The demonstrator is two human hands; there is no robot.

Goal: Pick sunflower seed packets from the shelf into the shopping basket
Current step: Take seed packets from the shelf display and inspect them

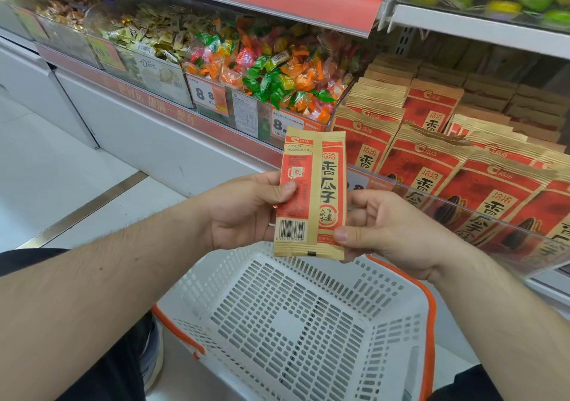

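Nearest the camera, a white slotted basket [296, 323] with orange trim sits low between the forearms; nothing lies in it. Directly above its far rim, one seed packet [311, 194] is held upright, back face with barcode toward the camera. The left hand [246, 212] grasps the packet's left edge, thumb pressed on the printed face and fingers behind. The right hand [388, 231] pinches the lower right corner between thumb and fingers. Both grips are closed on the same packet.

Beyond the right hand, the shelf [462, 215] carries rows of matching red and tan packets [431, 160], standing tilted back behind a clear plastic front rail. To the left of these, bins of wrapped sweets [277, 70] in green, orange and yellow sit behind price tags [209, 96]. Farther left are bins of gold-wrapped sweets [148, 30]. An upper shelf [478, 27] runs above.
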